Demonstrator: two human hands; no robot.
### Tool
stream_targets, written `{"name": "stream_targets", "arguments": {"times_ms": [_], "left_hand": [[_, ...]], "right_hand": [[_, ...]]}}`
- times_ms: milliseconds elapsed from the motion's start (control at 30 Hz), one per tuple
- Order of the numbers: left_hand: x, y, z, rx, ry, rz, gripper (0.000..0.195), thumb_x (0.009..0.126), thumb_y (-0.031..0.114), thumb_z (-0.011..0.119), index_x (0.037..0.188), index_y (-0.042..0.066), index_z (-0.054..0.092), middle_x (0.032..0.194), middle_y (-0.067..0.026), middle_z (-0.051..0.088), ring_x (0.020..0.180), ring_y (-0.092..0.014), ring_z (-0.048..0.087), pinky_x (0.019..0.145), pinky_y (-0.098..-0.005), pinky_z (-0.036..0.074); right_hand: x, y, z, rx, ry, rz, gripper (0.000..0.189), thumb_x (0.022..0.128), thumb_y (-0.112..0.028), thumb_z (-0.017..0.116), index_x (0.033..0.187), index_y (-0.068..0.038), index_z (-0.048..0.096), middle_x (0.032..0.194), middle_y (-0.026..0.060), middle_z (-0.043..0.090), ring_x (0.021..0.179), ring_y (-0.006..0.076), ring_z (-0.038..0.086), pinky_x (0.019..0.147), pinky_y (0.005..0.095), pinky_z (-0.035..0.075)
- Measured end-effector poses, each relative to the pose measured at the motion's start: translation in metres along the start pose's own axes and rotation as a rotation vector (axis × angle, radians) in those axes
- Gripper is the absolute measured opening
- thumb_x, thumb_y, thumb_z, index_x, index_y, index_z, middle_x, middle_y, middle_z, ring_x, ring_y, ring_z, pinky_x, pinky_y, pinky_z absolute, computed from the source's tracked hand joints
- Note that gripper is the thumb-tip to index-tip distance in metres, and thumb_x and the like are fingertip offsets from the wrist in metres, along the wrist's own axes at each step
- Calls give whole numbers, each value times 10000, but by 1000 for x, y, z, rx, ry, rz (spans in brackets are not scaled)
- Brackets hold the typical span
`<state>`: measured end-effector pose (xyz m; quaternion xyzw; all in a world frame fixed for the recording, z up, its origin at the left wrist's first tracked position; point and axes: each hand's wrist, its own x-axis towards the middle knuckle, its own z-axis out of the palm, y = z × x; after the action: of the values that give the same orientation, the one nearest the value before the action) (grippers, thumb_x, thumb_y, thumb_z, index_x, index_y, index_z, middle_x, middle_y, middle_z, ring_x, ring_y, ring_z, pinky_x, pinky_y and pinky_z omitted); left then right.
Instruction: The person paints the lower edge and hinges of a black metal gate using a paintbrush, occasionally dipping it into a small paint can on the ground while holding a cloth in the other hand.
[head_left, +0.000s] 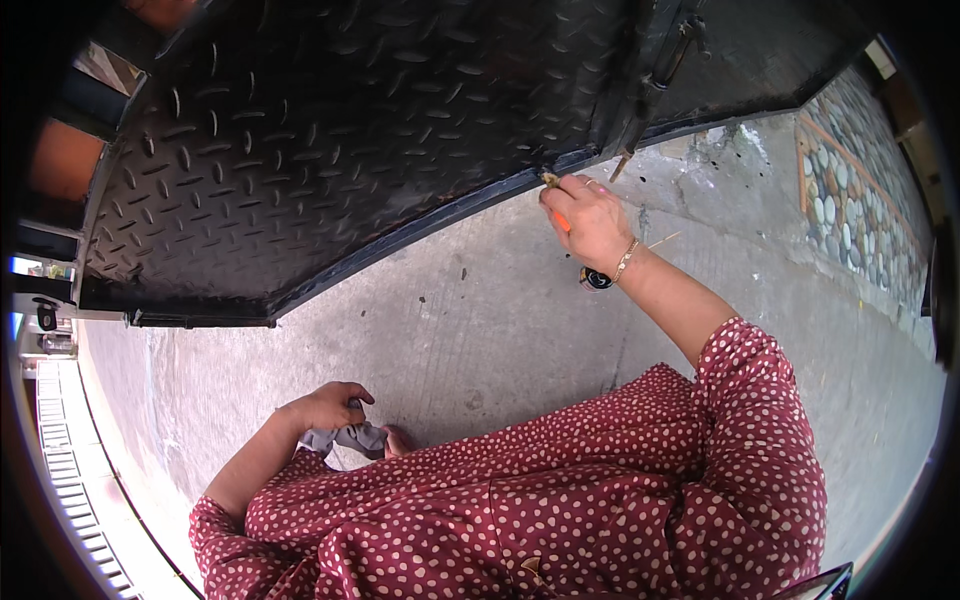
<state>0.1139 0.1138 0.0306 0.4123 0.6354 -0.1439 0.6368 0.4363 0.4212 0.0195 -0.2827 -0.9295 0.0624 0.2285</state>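
My right hand (589, 217) grips a small paintbrush with an orange handle (562, 221). Its bristles (550, 180) touch the lower frame rail (480, 196) of a black metal gate (300, 150) faced with diamond plate. Partly behind my right wrist, a small open can (596, 278) with dark contents stands on the concrete, a thin stick (664, 240) beside it. Near my lap at the lower left, my left hand (326, 409) holds a crumpled grey cloth (349, 436).
A metal drop bolt (622, 163) hangs at the joint between two gate panels. Pebble-covered stonework (840, 202) borders the concrete ground (465, 337) on the right. At the far left is a metal grating (64, 457). My foot (397, 442) shows beside the cloth.
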Motion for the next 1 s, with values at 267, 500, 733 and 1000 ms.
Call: {"name": "stream_targets", "arguments": {"times_ms": [267,500,733,1000], "left_hand": [[3,-2,1,-19,92,79,482,806,234,632,1230,9,587,1076,-203,663,1014,-290,633,884,-339,492],[2,-5,-1,-44,-16,-6,490,812,241,633,1240,7,577,1151,-207,634,1086,-306,602,937,-357,468],[5,9,-7,-3,77,81,481,817,236,650,1225,-10,581,1090,-206,661,1013,-274,633,890,-332,491],[6,-9,1,-25,14,41,475,809,212,646,1223,-10,583,1104,-210,654,1028,-278,628,903,-333,485]], "right_hand": [[2,2,3,108,-75,-33,121,808,-82,652,925,-85,621,857,83,579,839,289,609,712,401,505],[-16,32,-8,-86,27,146,89,804,-95,633,890,-73,625,877,101,611,799,309,633,715,411,514],[12,-8,7,391,109,70,98,837,-130,642,918,-76,629,859,101,638,747,325,636,689,414,514],[-13,21,1,-44,153,242,94,832,-125,633,917,-85,625,827,107,631,736,306,638,663,410,513]]}}
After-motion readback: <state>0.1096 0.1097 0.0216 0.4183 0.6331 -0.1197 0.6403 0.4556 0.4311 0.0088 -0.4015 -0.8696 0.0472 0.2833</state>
